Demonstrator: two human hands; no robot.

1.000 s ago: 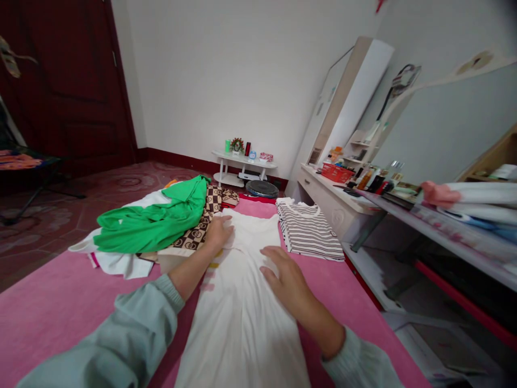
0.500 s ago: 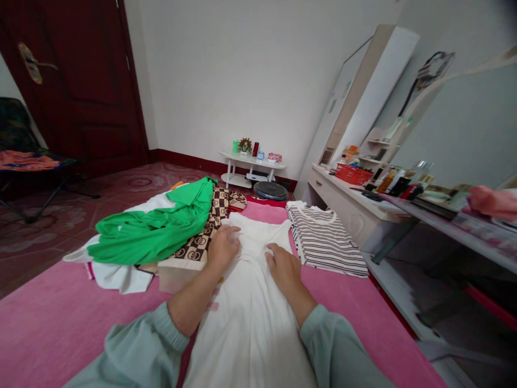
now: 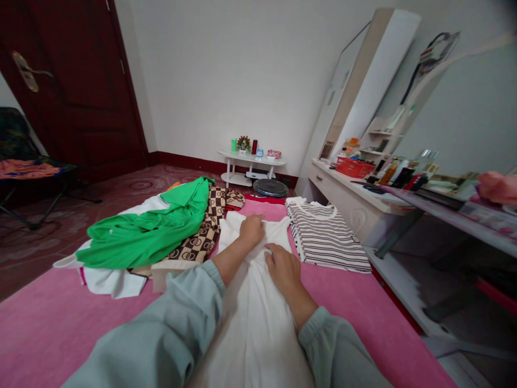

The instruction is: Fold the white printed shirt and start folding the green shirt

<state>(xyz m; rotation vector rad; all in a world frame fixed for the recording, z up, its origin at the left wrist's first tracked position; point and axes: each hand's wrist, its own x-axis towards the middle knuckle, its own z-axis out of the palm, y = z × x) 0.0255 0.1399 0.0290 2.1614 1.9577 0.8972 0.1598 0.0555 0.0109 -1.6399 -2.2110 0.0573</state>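
Observation:
A long white garment [image 3: 246, 307] lies spread lengthwise in front of me, with soft creases running down it. My left hand [image 3: 252, 230] rests on its upper part near the middle, fingers reaching forward and only partly visible, apparently flat on the cloth. Beside the garment's right edge, my right hand [image 3: 284, 265] touches the fabric with thumb and fingers apart. Left of the garment, a green top [image 3: 149, 231] lies loosely over a brown checked patterned cloth [image 3: 196, 240] and white clothing [image 3: 115, 283]. To the right sits a folded black-and-white striped shirt [image 3: 325, 234].
Everything lies on a pink bedcover [image 3: 52, 328]. A dressing table [image 3: 343, 188] with a red basket [image 3: 354, 167] and bottles runs along the right. Ahead stand a small white table [image 3: 252, 158] and a round dark object [image 3: 270, 187]. A folding chair [image 3: 32, 175] is at left.
My left hand has moved right, from the garment's left edge to its upper middle. My right hand stays at nearly the same place. The view has shifted slightly.

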